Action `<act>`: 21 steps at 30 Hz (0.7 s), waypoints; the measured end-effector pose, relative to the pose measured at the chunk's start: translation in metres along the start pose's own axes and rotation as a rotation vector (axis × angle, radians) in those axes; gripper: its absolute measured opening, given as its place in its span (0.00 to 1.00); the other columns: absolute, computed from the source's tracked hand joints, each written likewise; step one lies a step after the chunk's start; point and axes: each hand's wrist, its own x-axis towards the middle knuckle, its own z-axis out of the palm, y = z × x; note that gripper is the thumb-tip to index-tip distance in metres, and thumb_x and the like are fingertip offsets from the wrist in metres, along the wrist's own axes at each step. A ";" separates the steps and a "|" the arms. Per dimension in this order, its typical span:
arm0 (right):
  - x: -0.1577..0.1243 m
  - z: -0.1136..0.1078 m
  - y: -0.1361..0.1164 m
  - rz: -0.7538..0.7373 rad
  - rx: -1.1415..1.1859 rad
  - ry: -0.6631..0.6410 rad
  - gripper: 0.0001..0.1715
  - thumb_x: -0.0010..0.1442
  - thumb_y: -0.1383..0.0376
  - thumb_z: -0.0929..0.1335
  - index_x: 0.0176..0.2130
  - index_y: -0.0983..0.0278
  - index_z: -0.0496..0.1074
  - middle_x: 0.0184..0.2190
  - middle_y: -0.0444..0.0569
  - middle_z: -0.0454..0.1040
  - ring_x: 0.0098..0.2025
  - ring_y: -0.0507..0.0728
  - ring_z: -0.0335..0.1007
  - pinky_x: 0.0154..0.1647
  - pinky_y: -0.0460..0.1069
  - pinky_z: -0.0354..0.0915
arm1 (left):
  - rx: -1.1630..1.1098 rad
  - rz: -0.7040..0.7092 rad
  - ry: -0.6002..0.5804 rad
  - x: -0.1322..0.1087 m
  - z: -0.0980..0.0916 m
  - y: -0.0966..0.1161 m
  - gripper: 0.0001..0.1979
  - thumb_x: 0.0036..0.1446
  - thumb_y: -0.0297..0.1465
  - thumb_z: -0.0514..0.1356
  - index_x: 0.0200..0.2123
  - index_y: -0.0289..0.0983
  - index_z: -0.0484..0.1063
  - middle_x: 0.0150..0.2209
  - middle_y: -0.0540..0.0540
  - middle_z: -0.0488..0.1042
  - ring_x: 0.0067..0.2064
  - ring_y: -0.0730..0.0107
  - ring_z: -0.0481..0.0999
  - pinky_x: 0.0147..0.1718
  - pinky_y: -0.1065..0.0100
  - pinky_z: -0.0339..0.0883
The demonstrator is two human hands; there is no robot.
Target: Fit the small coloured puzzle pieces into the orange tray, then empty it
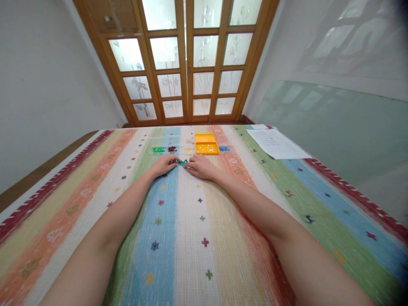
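Both my arms reach far forward over a striped, colourful tablecloth (pixel 191 238). My left hand (pixel 164 165) and my right hand (pixel 200 165) rest on the cloth with fingers curled inward, meeting at a small cluster of blue-green pieces (pixel 182 163) pinched between their fingertips. Just beyond the hands lies a clear tray (pixel 178 150) with small heaps of green, dark red, yellow and blue pieces. An open orange box (pixel 206 144) with tiny pieces inside stands behind my right hand.
A white printed sheet (pixel 276 143) lies at the far right of the table. A glass pane (pixel 334 127) leans on the right wall. Wooden doors with frosted glass (pixel 188 63) stand behind the table. The table's left edge drops to a brown floor.
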 end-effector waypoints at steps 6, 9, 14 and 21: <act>0.002 0.001 0.000 -0.005 0.021 -0.009 0.13 0.72 0.60 0.67 0.47 0.61 0.80 0.41 0.54 0.76 0.46 0.61 0.65 0.48 0.53 0.56 | 0.006 -0.018 0.031 0.001 0.003 0.005 0.13 0.66 0.35 0.60 0.49 0.40 0.80 0.39 0.46 0.79 0.37 0.65 0.73 0.41 0.65 0.66; 0.002 0.002 0.000 0.017 0.025 -0.019 0.12 0.72 0.61 0.67 0.47 0.62 0.80 0.41 0.54 0.76 0.46 0.61 0.66 0.48 0.52 0.56 | 0.005 -0.021 0.040 0.002 0.004 0.008 0.12 0.66 0.34 0.60 0.48 0.39 0.81 0.38 0.46 0.78 0.37 0.65 0.73 0.40 0.65 0.66; 0.001 0.004 0.001 0.060 0.030 -0.015 0.12 0.72 0.62 0.67 0.47 0.62 0.80 0.40 0.53 0.77 0.45 0.61 0.66 0.46 0.52 0.56 | 0.021 -0.014 0.038 0.003 0.004 0.015 0.12 0.65 0.33 0.60 0.48 0.39 0.81 0.38 0.45 0.78 0.38 0.64 0.74 0.42 0.64 0.67; 0.002 0.004 0.000 0.023 0.038 -0.012 0.10 0.71 0.62 0.68 0.46 0.60 0.81 0.39 0.52 0.77 0.44 0.61 0.68 0.45 0.52 0.57 | 0.108 -0.013 0.052 0.004 0.003 0.014 0.12 0.66 0.32 0.58 0.46 0.40 0.82 0.39 0.44 0.77 0.43 0.60 0.75 0.47 0.61 0.69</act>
